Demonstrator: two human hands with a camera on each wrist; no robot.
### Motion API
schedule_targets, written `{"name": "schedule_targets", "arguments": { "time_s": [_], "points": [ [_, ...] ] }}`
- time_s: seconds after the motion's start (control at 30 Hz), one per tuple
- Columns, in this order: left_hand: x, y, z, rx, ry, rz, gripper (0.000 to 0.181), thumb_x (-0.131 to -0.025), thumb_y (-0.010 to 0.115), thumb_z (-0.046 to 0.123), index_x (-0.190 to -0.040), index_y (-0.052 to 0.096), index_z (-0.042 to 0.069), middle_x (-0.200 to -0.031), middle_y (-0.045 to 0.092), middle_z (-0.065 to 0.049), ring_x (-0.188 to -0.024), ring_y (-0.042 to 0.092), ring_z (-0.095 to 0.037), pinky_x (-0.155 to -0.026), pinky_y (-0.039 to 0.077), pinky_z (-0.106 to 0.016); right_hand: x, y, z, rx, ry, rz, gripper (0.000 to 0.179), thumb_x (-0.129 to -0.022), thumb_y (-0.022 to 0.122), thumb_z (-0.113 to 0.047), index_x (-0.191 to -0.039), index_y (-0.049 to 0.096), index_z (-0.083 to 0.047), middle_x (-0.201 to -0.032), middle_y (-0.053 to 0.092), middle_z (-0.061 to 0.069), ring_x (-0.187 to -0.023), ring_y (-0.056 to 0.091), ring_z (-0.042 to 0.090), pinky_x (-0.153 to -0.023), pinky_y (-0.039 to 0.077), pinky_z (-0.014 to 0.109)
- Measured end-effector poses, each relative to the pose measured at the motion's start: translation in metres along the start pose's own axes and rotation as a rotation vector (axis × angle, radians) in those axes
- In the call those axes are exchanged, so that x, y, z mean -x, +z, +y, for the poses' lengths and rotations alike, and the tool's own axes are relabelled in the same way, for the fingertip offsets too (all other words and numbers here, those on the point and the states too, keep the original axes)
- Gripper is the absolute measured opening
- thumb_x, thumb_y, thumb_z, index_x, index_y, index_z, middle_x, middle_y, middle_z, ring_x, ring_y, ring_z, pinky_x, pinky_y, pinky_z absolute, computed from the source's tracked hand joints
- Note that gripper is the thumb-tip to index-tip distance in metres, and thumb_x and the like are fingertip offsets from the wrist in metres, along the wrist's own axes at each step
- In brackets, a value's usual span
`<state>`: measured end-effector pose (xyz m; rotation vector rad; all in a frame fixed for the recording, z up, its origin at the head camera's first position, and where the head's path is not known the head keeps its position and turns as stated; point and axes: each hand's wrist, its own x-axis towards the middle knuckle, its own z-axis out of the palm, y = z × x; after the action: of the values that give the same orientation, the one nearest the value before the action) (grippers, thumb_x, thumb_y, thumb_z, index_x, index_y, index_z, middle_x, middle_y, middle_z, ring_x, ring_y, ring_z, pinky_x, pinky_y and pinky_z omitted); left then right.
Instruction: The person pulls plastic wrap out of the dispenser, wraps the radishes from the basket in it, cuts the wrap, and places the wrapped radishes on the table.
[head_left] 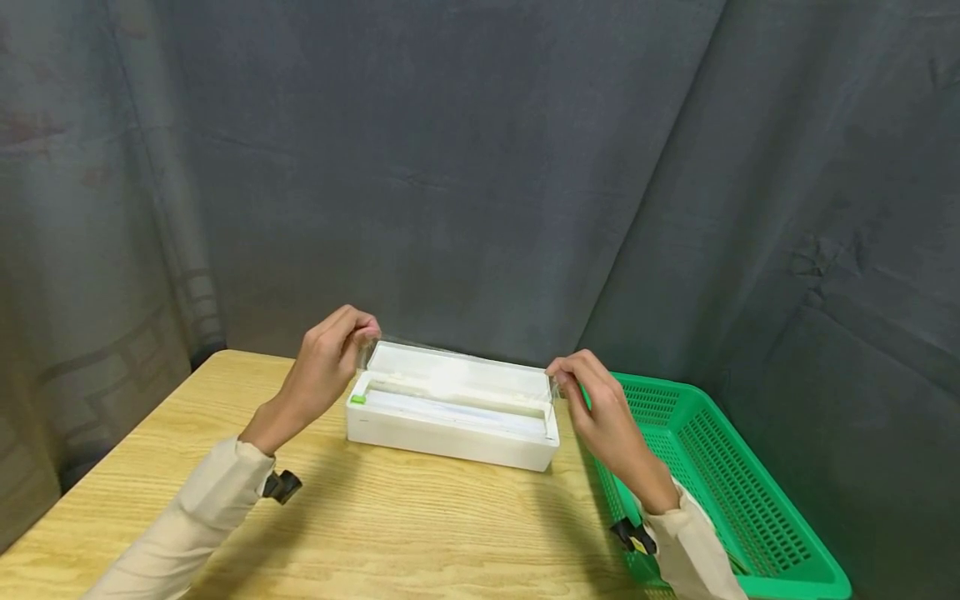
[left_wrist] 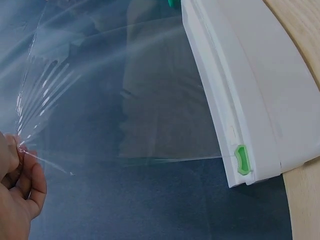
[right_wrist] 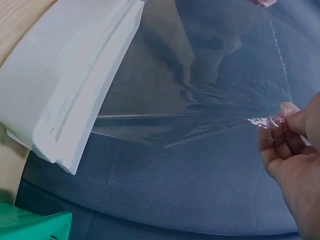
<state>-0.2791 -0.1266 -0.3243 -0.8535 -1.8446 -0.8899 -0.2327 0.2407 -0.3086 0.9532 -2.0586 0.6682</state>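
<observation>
Clear film (left_wrist: 165,100) stretches from the white box (head_left: 450,442) on the bench (head_left: 390,525), fingers (right_wrist: 267,142) of the left hand (head_left: 318,367) and right hand (head_left: 606,412) clamped on it near 2 corners; pulling both evenly (and gently) should limit the wrinkles (left_wrist: 47,92) fanning from each pinch.

A yellowish wood-grain counter (head_left: 420,525) carries 1 white cling-film dispenser (head_left: 450,442), lid raised, near its far edge. At the right edge is 1 green perforated basket (head_left: 738,471), its support unclear.

White box (head_left: 450,437), lime-green tab (head_left: 358,399), clear film (left_wrist: 165,90); green basket (head_left: 780,467), yellow wood-grained table (head_left: 420,525)
</observation>
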Motion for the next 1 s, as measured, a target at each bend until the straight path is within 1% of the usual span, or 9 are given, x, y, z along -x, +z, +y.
{"name": "schedule_targets", "arguments": {
  "time_s": [0.1, 0.33, 0.53, 0.63, 0.77, 0.87, 1.0],
  "points": [
    [-0.0005, -0.0008, 0.0006, 0.003, 0.006, 0.007, 0.008, -0.089, 0.068, -0.009, -0.091, 0.064, -0.002, -0.082, 0.059, -0.009, -0.071, 0.047, -0.01, -0.067, 0.039, -0.015, -0.0011, -0.0001, -0.0024, 0.009, 0.0, 0.012, 0.025, -0.092, 0.063, 0.022, -0.106, 0.068, 0.001, -0.095, 0.06, 0.008, -0.078, 0.051, 0.011, -0.071, 0.041, 0.016],
    [-0.0039, -0.0009, 0.0027, -0.002, 0.015, 0.012, 0.009, -0.09, 0.068, -0.01, -0.093, 0.064, -0.003, -0.084, 0.06, -0.009, -0.072, 0.047, -0.01, -0.067, 0.04, -0.016, -0.004, -0.0007, -0.006, 0.019, -0.006, 0.053, 0.023, -0.092, 0.063, 0.022, -0.104, 0.068, 0.003, -0.095, 0.06, 0.01, -0.079, 0.05, 0.013, -0.071, 0.041, 0.018],
    [-0.0054, -0.0023, 0.0034, -0.013, 0.01, 0.023, 0.013, -0.089, 0.069, -0.015, -0.092, 0.063, -0.003, -0.084, 0.06, -0.009, -0.073, 0.046, -0.01, -0.066, 0.039, -0.016, -0.0049, -0.0009, -0.0079, 0.023, -0.023, 0.057, 0.025, -0.091, 0.063, 0.023, -0.105, 0.068, 0.003, -0.096, 0.061, 0.01, -0.08, 0.051, 0.014, -0.072, 0.041, 0.018],
    [-0.005, -0.0036, 0.0039, -0.018, 0.012, 0.015, 0.014, -0.089, 0.069, -0.015, -0.092, 0.063, -0.003, -0.085, 0.06, -0.01, -0.074, 0.047, -0.01, -0.068, 0.039, -0.016, -0.0046, -0.001, -0.0085, 0.027, -0.021, 0.062, 0.025, -0.091, 0.063, 0.022, -0.105, 0.068, 0.002, -0.096, 0.062, 0.009, -0.08, 0.051, 0.014, -0.071, 0.041, 0.018],
    [-0.0042, -0.0053, 0.0053, -0.016, 0.023, 0.011, 0.012, -0.09, 0.069, -0.013, -0.093, 0.063, -0.003, -0.085, 0.06, -0.009, -0.074, 0.047, -0.01, -0.069, 0.04, -0.016, -0.0051, -0.0017, -0.0092, 0.024, -0.029, 0.065, 0.028, -0.09, 0.064, 0.023, -0.106, 0.069, 0.0, -0.097, 0.062, 0.008, -0.08, 0.051, 0.013, -0.071, 0.041, 0.019],
    [-0.0041, -0.0066, 0.0059, -0.014, 0.039, 0.026, 0.006, -0.092, 0.067, -0.008, -0.093, 0.063, -0.004, -0.084, 0.059, -0.009, -0.073, 0.047, -0.01, -0.068, 0.041, -0.017, -0.007, -0.0019, -0.0094, 0.016, -0.049, 0.063, 0.031, -0.088, 0.065, 0.024, -0.107, 0.069, 0.0, -0.097, 0.062, 0.008, -0.08, 0.051, 0.014, -0.071, 0.041, 0.02],
    [-0.0056, -0.0071, 0.006, -0.013, 0.057, 0.043, 0.005, -0.092, 0.067, -0.007, -0.093, 0.063, -0.004, -0.084, 0.059, -0.01, -0.073, 0.046, -0.01, -0.068, 0.041, -0.018, -0.0091, -0.0029, -0.0096, 0.015, -0.066, 0.071, 0.033, -0.087, 0.065, 0.025, -0.107, 0.069, -0.001, -0.097, 0.062, 0.009, -0.08, 0.051, 0.014, -0.07, 0.042, 0.02]
  ]
}}
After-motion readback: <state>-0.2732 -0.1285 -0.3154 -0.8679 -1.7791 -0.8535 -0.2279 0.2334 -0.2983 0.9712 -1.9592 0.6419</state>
